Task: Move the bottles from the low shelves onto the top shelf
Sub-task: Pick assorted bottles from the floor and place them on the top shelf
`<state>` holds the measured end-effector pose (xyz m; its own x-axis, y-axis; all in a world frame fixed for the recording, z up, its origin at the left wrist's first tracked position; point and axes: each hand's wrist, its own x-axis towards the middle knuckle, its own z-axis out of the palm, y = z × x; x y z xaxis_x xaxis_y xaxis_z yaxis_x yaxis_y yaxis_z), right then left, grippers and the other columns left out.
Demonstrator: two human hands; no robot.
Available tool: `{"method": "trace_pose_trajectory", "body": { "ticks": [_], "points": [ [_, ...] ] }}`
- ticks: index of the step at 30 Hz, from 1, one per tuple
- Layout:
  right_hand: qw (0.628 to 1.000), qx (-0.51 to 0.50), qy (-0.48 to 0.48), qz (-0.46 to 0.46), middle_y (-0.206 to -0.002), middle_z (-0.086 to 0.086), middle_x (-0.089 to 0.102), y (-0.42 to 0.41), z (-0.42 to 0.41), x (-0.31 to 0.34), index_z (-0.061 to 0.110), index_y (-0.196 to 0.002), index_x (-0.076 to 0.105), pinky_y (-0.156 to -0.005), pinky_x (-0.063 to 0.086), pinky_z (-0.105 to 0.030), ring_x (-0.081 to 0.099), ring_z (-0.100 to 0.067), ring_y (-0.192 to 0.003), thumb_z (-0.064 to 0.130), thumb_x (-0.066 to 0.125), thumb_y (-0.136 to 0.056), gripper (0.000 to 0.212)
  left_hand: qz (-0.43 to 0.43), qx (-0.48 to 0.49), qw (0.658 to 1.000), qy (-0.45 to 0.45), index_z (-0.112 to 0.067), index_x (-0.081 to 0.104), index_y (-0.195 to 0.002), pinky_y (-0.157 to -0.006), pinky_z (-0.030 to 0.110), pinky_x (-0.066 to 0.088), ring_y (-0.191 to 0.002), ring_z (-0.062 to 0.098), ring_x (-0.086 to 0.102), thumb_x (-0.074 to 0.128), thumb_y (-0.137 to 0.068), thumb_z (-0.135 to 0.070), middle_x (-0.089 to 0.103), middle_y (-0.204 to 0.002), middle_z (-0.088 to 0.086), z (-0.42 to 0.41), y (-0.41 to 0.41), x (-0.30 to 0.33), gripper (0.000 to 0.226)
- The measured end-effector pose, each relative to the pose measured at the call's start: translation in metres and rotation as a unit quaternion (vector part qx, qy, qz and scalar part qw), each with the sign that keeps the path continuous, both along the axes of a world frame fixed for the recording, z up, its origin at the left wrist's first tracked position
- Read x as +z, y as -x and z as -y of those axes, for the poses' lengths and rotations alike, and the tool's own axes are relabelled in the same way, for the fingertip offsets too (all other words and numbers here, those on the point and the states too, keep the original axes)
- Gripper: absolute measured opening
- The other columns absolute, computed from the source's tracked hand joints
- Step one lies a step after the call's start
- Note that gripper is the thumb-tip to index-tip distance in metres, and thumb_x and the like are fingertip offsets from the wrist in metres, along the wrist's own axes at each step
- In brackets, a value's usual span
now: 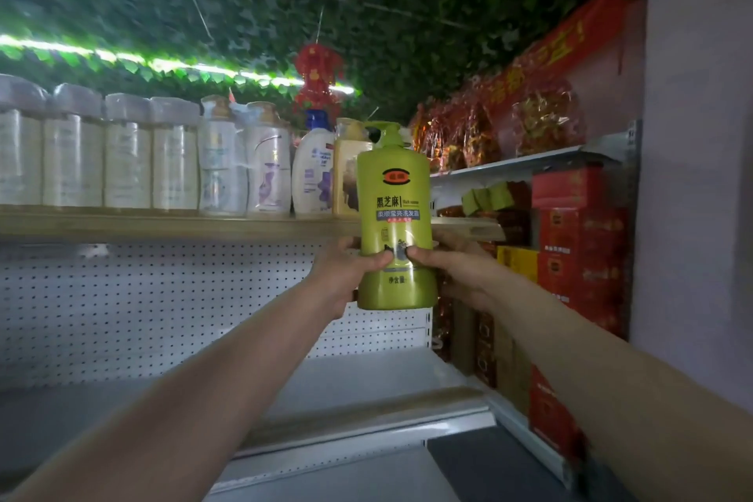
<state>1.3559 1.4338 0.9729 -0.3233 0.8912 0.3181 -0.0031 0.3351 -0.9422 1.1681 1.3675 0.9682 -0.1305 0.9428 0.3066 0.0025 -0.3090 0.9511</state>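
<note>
Across the left and middle of the frame the wooden top shelf [163,225] carries a close row of upright bottles [175,159], wrapped white ones at the left, then a blue-capped white bottle [313,171] and a yellow bottle [346,175] at its right end.

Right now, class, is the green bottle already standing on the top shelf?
No: both hands hold the green bottle in the air, its base below the top shelf.
</note>
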Motion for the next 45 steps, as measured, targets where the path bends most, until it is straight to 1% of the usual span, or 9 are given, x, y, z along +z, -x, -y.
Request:
{"method": "trace_pose_trajectory", "body": {
  "ticks": [5, 10, 16, 21, 24, 32, 37, 41, 45],
  "points": [
    [1.0, -0.001, -0.01, -0.02, -0.121, -0.002, 0.073, -0.028, -0.05, 0.036, 0.024, -0.136, 0.057, -0.085, 0.057, -0.042, 0.067, -0.021, -0.111, 0.018, 0.087, -0.077, 0.066, -0.007, 0.017, 0.999, -0.034, -0.017, 0.059, -0.112, -0.062, 0.031, 0.058, -0.085, 0.015, 0.071, 0.083, -0.079, -0.011, 0.071, -0.104, 0.003, -0.048, -0.032, 0.032, 0.041],
    [0.997, 0.041, -0.018, -0.064, -0.122, -0.003, 0.073, -0.056, -0.099, 0.065, 0.025, -0.137, 0.057, -0.082, 0.056, -0.041, 0.067, -0.023, -0.112, 0.013, 0.083, -0.079, 0.064, -0.006, 0.052, 0.996, -0.077, -0.009, 0.055, -0.134, -0.083, 0.041, 0.061, -0.097, 0.023, 0.072, 0.088, -0.073, -0.012, 0.071, -0.115, 0.01, -0.099, -0.064, 0.064, 0.07],
    [0.994, 0.071, -0.041, -0.071, -0.126, -0.001, 0.072, -0.079, -0.161, 0.092, 0.03, -0.137, 0.059, -0.103, 0.049, -0.056, 0.064, -0.028, -0.122, 0.032, 0.103, -0.039, 0.107, -0.034, 0.132, 0.983, -0.124, -0.013, 0.054, -0.138, -0.092, 0.04, 0.056, -0.11, 0.024, 0.065, 0.087, -0.075, -0.016, 0.061, -0.136, 0.006, -0.152, -0.095, 0.089, 0.072],
    [0.993, 0.078, -0.055, -0.076, -0.123, -0.003, 0.073, -0.089, -0.197, 0.102, 0.023, -0.138, 0.057, -0.103, 0.049, -0.054, 0.065, -0.025, -0.119, 0.014, 0.085, -0.074, 0.071, -0.096, 0.248, 0.956, -0.126, -0.019, 0.057, -0.128, -0.094, 0.045, 0.056, -0.107, 0.022, 0.064, 0.093, -0.065, -0.032, 0.064, -0.124, -0.002, -0.192, -0.11, 0.101, 0.074],
    [0.991, 0.09, -0.051, -0.084, -0.122, -0.004, 0.073, -0.09, -0.217, 0.105, 0.023, -0.135, 0.06, -0.104, 0.049, -0.053, 0.065, -0.025, -0.119, 0.011, 0.081, -0.082, 0.059, -0.103, 0.284, 0.943, -0.14, -0.02, 0.054, -0.125, -0.093, 0.041, 0.054, -0.105, 0.021, 0.062, 0.092, -0.068, -0.033, 0.062, -0.12, 0.0, -0.208, -0.116, 0.101, 0.07],
    [0.985, 0.127, -0.053, -0.103, -0.124, -0.005, 0.073, -0.086, -0.262, 0.112, 0.024, -0.131, 0.064, -0.108, 0.046, -0.058, 0.064, -0.028, -0.123, 0.019, 0.09, -0.063, 0.074, -0.146, 0.335, 0.916, -0.168, -0.022, 0.058, -0.131, -0.088, 0.032, 0.048, -0.111, 0.023, 0.061, 0.086, -0.076, -0.035, 0.065, -0.126, 0.004, -0.232, -0.123, 0.103, 0.063],
    [0.985, 0.13, -0.05, -0.103, -0.124, -0.005, 0.073, -0.081, -0.277, 0.112, 0.022, -0.136, 0.06, -0.102, 0.05, -0.051, 0.064, -0.027, -0.122, 0.012, 0.085, -0.073, 0.069, -0.171, 0.359, 0.905, -0.151, -0.022, 0.059, -0.131, -0.084, 0.031, 0.048, -0.109, 0.023, 0.063, 0.086, -0.075, -0.039, 0.067, -0.124, 0.005, -0.239, -0.124, 0.103, 0.064],
    [0.986, 0.128, -0.041, -0.102, -0.124, -0.005, 0.073, -0.075, -0.284, 0.107, 0.023, -0.139, 0.057, -0.101, 0.049, -0.05, 0.063, -0.027, -0.122, 0.015, 0.088, -0.061, 0.084, -0.182, 0.373, 0.9, -0.131, -0.02, 0.06, -0.133, -0.079, 0.025, 0.041, -0.111, 0.021, 0.064, 0.084, -0.078, -0.037, 0.067, -0.127, 0.002, -0.242, -0.123, 0.101, 0.062],
    [0.986, 0.124, -0.038, -0.101, -0.124, -0.005, 0.073, -0.072, -0.294, 0.105, 0.022, -0.139, 0.057, -0.091, 0.049, -0.046, 0.063, -0.026, -0.12, 0.009, 0.083, -0.074, 0.072, -0.185, 0.384, 0.896, -0.125, -0.022, 0.062, -0.132, -0.082, 0.028, 0.046, -0.108, 0.022, 0.067, 0.081, -0.08, -0.036, 0.072, -0.119, 0.002, -0.247, -0.12, 0.096, 0.057]
  ]
}}
